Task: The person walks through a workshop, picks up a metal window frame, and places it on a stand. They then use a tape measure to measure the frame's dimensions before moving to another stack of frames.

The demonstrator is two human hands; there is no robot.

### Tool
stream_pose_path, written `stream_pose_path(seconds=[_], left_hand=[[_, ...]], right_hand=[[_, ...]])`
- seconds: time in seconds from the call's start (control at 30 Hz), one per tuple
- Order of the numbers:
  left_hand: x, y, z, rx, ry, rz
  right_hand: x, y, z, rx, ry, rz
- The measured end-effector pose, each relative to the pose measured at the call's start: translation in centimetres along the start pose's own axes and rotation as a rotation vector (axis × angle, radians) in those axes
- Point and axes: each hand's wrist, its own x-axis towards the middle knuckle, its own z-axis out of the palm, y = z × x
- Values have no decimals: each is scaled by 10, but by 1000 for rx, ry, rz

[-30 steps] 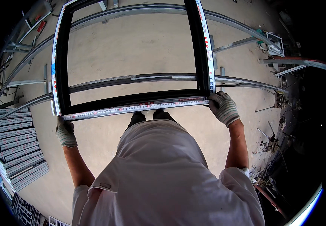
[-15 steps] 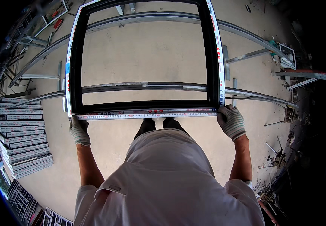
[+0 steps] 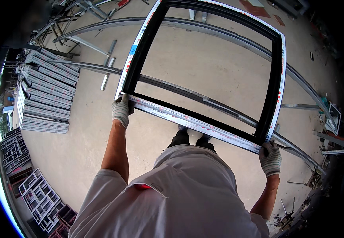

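A black rectangular window frame point(image 3: 274, 71), its outer sides covered in white printed film, lies on two metal rails in front of me. Along its near side runs a stretched tape measure point(image 3: 187, 118). My left hand point(image 3: 120, 111), in a striped knit glove, is closed on the tape at the near left corner; something dark shows beside its fingers, too hidden to make out. At the near right corner my right hand point(image 3: 270, 159), gloved alike, has its fingers curled round the tape's other end against the frame. The fingertips of that hand are partly hidden.
The far rail point(image 3: 219, 28) and near rail point(image 3: 195, 95) run beneath the frame and stick out on both sides. A stack of wrapped frame pieces point(image 3: 47, 95) stands at the left. Lattice frames point(image 3: 41, 198) lie at lower left. Metal scraps point(image 3: 287, 218) clutter the right.
My view has turned, so the frame and hands appear tilted and further right. Both hands stay at the same two corners with the tape between them.
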Motion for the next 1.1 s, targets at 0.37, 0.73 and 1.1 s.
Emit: stream_pose_path(seconds=[0.37, 0.73, 1.1], left_hand=[[5, 12, 3, 111, -43, -88], [26, -7, 1, 145, -25, -76], [29, -5, 2, 146, -47, -51]], right_hand=[[10, 6, -3, -33, -105, 67], [20, 17, -13, -59, -203, 141], [14, 33, -26, -120, -312, 379]])
